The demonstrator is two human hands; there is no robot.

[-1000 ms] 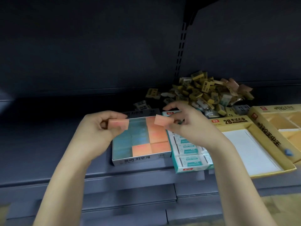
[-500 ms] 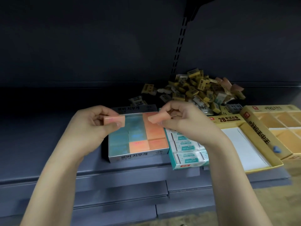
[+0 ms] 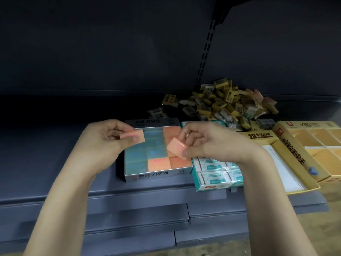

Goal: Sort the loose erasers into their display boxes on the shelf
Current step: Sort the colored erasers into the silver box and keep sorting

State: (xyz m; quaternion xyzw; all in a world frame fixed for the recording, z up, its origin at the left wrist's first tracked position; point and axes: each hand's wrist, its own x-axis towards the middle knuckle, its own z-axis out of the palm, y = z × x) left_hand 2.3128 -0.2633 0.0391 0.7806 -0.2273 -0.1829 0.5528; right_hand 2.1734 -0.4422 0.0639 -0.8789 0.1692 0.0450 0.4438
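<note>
Hands meet over the grey display box (image 3: 156,177) on the dark shelf (image 3: 55,145), each pinching one eraser. The left hand (image 3: 103,145) holds a flat orange eraser (image 3: 132,136) between thumb and curled fingers, level, above the box's left rear corner. The right hand (image 3: 212,143) pinches a second orange eraser (image 3: 176,147), tilted with one corner down, over the box's right column. Inside the grey box, pale blue erasers fill the left side and orange ones the right and front middle. Touching its right side sits a teal-and-white box (image 3: 215,174) with wrapped white erasers in rows. Further right lies an open yellow box (image 3: 258,135) with a white floor, and beside it a second yellow box (image 3: 313,145) divided into compartments, a small blue object (image 3: 312,170) resting on its left wall. Behind the boxes, a heap of loose erasers (image 3: 227,106), mostly in yellow sleeves, lies against the shelf's back.
</note>
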